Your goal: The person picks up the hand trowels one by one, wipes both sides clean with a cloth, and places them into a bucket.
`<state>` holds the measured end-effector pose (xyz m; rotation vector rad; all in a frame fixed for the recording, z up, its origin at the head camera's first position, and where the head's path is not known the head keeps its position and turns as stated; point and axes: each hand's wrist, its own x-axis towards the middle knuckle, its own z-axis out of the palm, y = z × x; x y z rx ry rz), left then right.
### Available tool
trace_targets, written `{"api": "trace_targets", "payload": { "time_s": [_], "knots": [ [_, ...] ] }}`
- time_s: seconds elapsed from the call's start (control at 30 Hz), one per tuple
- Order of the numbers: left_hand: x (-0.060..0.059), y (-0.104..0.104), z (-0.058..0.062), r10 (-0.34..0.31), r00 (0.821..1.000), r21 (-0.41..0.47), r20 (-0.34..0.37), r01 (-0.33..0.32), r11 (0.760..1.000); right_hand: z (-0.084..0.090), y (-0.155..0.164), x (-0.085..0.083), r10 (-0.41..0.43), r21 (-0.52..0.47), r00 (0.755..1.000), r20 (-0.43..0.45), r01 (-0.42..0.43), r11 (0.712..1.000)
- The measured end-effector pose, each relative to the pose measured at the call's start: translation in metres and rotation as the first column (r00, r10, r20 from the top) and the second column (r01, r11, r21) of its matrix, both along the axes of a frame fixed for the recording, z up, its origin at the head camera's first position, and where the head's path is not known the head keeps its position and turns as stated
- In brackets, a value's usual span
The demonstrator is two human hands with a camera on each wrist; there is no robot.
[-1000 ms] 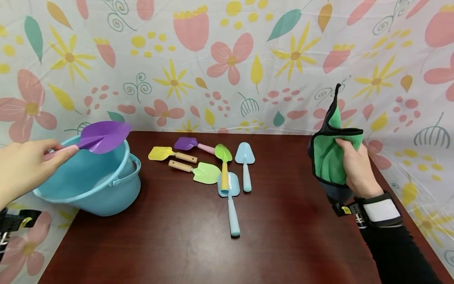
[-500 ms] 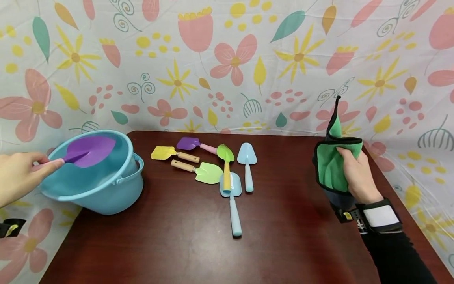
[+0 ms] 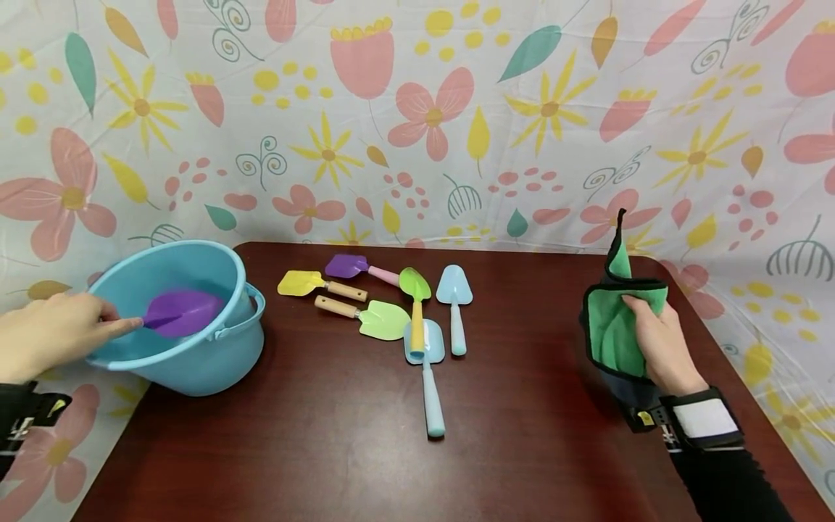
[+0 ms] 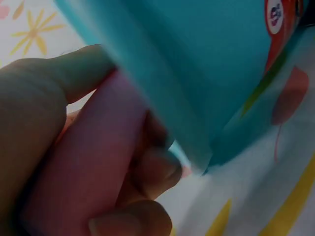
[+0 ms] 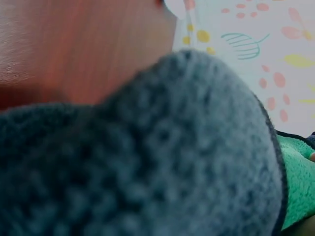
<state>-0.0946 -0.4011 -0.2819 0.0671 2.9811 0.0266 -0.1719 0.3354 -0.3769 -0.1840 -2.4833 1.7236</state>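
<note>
My left hand [image 3: 61,330] grips the pink handle [image 4: 88,157] of a toy shovel with a purple blade [image 3: 184,313]. The blade is inside the mouth of a light blue bucket [image 3: 196,366], and in the left wrist view the handle lies right at the bucket's rim [image 4: 162,98]. Over the table's right side, my right hand [image 3: 662,344] holds a bunched cloth [image 3: 613,333], green on one face with black edging. Its grey-blue face [image 5: 187,147] fills much of the right wrist view and hides most of that hand there.
Mid-table lie several toy shovels: a yellow one [image 3: 300,282], a purple one [image 3: 346,265], a light green one [image 3: 383,320] and a light blue one [image 3: 454,284]. A green-and-yellow one [image 3: 416,319] lies across another light blue one [image 3: 432,399]. A flowered sheet [image 3: 417,130] hangs behind the brown table [image 3: 326,449].
My left hand has lowered the purple shovel from above the bucket's rim into its mouth. My right hand has come down a little with the cloth.
</note>
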Motion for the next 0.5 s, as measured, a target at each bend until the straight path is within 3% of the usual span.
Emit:
{"api": "trace_targets", "payload": {
  "time_s": [0.17,0.3,0.5],
  "knots": [
    [-0.005,0.001,-0.007,0.046,0.996,0.006,0.082,-0.047,0.999,-0.010,0.005,0.006,0.005,0.105,1.000,0.025,-0.008,0.994],
    [-0.006,0.002,-0.010,0.076,0.988,0.010,0.133,-0.078,0.997,-0.017,0.010,0.011,0.017,0.122,0.999,0.040,-0.022,0.992],
    [-0.005,0.008,-0.011,0.094,0.988,-0.009,0.119,-0.093,0.996,-0.028,0.015,0.014,0.036,0.126,0.998,0.052,-0.042,0.991]
  ]
}}
